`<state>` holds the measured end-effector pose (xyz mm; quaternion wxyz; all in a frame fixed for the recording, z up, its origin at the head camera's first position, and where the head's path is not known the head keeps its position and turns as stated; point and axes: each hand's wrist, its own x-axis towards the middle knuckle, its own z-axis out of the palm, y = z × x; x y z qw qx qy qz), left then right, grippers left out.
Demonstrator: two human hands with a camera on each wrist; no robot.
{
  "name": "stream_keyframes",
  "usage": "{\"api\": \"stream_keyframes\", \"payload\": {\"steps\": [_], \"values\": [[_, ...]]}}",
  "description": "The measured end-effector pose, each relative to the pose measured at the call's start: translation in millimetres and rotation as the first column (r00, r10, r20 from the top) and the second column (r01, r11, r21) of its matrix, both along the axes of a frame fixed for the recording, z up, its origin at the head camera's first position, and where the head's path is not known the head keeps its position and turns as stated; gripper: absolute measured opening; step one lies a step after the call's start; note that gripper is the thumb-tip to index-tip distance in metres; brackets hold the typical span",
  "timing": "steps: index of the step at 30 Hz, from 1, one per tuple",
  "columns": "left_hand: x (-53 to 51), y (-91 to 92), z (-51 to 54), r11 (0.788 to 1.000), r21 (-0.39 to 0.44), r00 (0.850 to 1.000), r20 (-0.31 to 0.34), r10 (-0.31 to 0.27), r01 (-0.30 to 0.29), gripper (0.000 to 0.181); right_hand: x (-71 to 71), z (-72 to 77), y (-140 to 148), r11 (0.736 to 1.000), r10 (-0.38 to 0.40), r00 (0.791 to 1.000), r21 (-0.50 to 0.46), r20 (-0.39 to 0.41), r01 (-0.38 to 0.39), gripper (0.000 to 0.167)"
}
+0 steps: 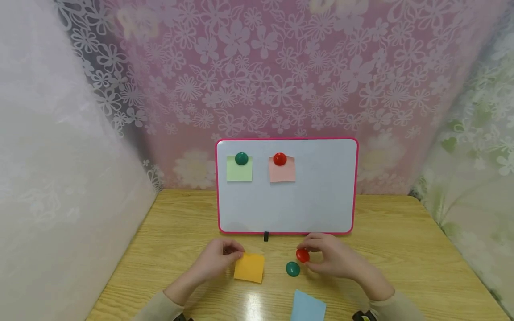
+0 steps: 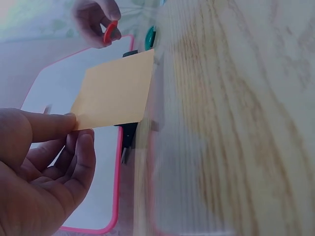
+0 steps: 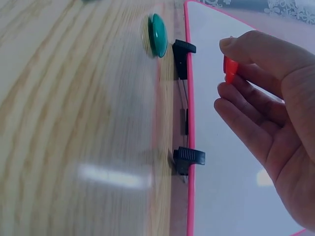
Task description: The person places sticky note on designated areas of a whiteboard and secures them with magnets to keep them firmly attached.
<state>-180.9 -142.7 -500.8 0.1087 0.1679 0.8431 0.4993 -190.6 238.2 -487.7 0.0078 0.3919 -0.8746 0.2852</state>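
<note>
My left hand (image 1: 218, 261) pinches an orange sticky note (image 1: 249, 268) by its upper left corner, between thumb and fingers. In the left wrist view the note (image 2: 115, 91) is held up off the table. A red round magnet (image 1: 303, 255) is pinched between the thumb and fingers of my right hand (image 1: 335, 257). Just left of that hand, a green magnet (image 1: 292, 269) lies on the table. Behind both hands stands a whiteboard (image 1: 317, 200) with a pink frame. On it, a green magnet (image 1: 241, 158) holds a light green note (image 1: 239, 174), and a red magnet (image 1: 279, 159) holds a pink note (image 1: 282, 174).
A light blue note (image 1: 308, 306) lies near the table's front edge. Black clip feet (image 3: 189, 156) support the whiteboard's lower edge. The wooden table (image 1: 405, 249) is enclosed by a pink flowered curtain (image 1: 281, 67) behind and pale sheets at the sides.
</note>
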Motion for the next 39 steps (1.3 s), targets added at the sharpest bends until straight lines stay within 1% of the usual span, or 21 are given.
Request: {"api": "stream_keyframes", "payload": {"steps": [3, 9, 13, 18, 23, 27, 33, 39], "values": [[-1.4, -0.2, 0.2, 1.0, 0.012, 1.0, -0.008, 0.009, -0.009, 0.006, 0.1, 1.4, -4.8, 1.0, 0.004, 1.0, -0.015, 0.022, -0.004, 0.034], [-3.4, -0.7, 1.8, 0.999, 0.033, 1.0, 0.001, 0.025, -0.025, 0.007, 1.4, 2.1, -15.8, 0.999, -0.002, 1.0, -0.046, 0.014, 0.002, 0.035], [-5.2, -1.3, 0.9, 0.998, 0.041, 0.999, -0.015, 0.039, -0.038, 0.007, 1.7, -0.3, -21.3, 0.998, -0.024, 1.0, -0.056, 0.012, 0.025, 0.035], [-5.9, -0.9, -0.2, 0.996, 0.048, 0.996, -0.043, 0.073, -0.071, 0.007, 2.9, -1.4, -25.7, 0.997, -0.04, 0.999, -0.064, 0.006, 0.04, 0.036], [-7.5, 1.1, 2.2, 0.993, 0.056, 0.993, -0.046, 0.108, -0.106, 0.008, 3.4, -1.0, -28.9, 0.996, -0.034, 0.999, -0.077, 0.008, 0.035, 0.039], [-8.5, 2.8, 4.4, 0.991, 0.072, 0.992, -0.054, 0.113, -0.109, 0.009, 2.7, 0.4, -31.7, 0.995, -0.022, 1.0, -0.098, 0.015, 0.023, 0.038], [-11.5, 5.3, 3.5, 0.99, 0.095, 0.992, -0.063, 0.113, -0.107, 0.009, 1.3, 0.9, -34.2, 0.993, -0.017, 0.999, -0.122, -0.031, 0.013, 0.038], [-18.4, 5.0, 0.9, 0.988, 0.079, 0.986, -0.094, 0.138, -0.13, 0.008, -0.1, 1.9, -38.3, 0.99, -0.03, 0.998, -0.136, -0.056, 0.022, 0.039]]}}
